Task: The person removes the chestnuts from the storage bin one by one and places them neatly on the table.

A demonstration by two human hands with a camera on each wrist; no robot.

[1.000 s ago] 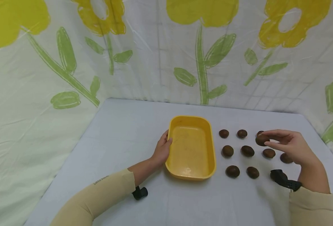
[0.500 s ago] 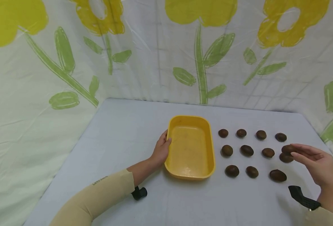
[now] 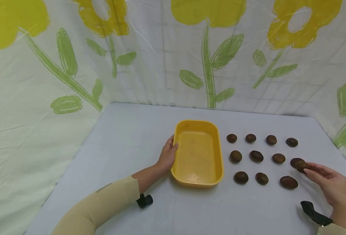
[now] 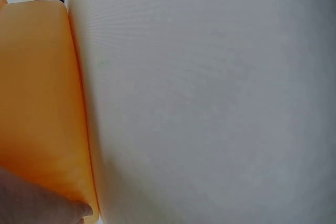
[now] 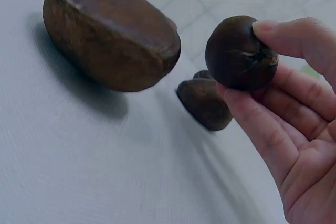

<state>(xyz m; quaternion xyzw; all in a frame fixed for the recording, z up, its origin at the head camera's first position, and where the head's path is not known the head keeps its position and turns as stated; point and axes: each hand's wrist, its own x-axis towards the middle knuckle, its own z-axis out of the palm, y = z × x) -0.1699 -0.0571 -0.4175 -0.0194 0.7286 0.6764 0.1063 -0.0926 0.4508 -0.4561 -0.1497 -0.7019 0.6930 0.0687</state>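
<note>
My right hand [image 3: 330, 184] pinches a brown chestnut [image 5: 233, 59] between thumb and fingertips at the right of the table. In the head view it overlaps the near edge of another chestnut [image 3: 296, 162] at the right end of the middle row. The right wrist view shows the held one above the table, with a large chestnut [image 5: 110, 32] to its left and a smaller one [image 5: 207, 106] behind. At the middle, my left hand [image 3: 167, 155] grips the left side of a yellow plastic basin [image 3: 220, 156], thumb over the rim. Nothing lies inside it.
Several chestnuts [image 3: 256, 156] stand in three spaced rows right of the basin, on a table [image 3: 126, 137] under a pale cloth. A flower-printed curtain [image 3: 149, 81] hangs behind and at the sides. Black wrist cameras [image 3: 145, 200] are strapped to both wrists.
Keeping its chestnut, my right hand has moved from over the back row to the right and nearer me, then lower beside the middle row's end. The left hand and basin stay put.
</note>
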